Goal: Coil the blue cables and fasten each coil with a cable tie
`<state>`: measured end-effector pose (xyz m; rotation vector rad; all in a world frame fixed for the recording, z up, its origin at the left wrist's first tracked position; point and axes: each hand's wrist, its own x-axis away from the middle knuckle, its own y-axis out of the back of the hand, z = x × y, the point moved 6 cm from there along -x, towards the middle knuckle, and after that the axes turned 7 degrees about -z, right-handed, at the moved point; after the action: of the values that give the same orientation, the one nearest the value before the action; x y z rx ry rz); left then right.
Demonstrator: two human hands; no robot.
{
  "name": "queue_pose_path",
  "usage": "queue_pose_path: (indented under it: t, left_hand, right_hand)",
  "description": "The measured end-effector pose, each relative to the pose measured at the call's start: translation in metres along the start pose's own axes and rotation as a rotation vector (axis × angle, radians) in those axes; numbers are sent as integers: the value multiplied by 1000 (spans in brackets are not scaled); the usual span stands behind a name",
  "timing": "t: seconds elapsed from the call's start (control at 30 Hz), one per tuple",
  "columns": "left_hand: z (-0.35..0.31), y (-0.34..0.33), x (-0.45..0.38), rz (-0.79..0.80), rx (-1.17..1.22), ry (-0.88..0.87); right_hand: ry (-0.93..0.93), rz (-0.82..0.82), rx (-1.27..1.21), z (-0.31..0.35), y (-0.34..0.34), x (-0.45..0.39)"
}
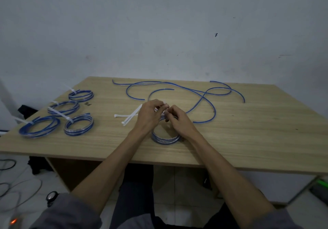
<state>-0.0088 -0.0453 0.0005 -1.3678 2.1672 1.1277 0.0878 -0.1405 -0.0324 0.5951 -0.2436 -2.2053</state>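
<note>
Both hands, left [150,116] and right [178,120], hold a narrow pinch grip on the tie [165,110] at the far edge of the coil [165,139], which lies on the surface [248,140] just below them. Cable looks light and springy, so I'd pinch the turns beside the tie. No readable writing.

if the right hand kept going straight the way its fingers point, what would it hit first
The right hand points left, so it would probably meet the left hand first; their fingertips look nearly touching above the coil.
</note>
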Motion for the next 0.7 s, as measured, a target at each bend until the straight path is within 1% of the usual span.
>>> queue_pose_path:
  t: [0.27,0.37,0.47,0.57,0.63,0.7]
  left_hand:
    - [-20,6,-13,8,29,-5]
    - [-21,5,-13,2,54,41]
    - [-18,7,-13,-1,71,65]
    - [-13,14,-18,64,74,61]
    - [-12,24,-23,100,74,19]
    - [-11,31,-23,153,118,26]
  right_hand:
    - [-37,-1,-15,1,4,0]
    - [-55,-1,-6,0,4,0]
    - [-35,29,6,3,3,2]
    - [-20,56,-1,5,0,4]
    - [-18,35,-21,4,1,1]
    - [-34,16,-48,1,2,-3]
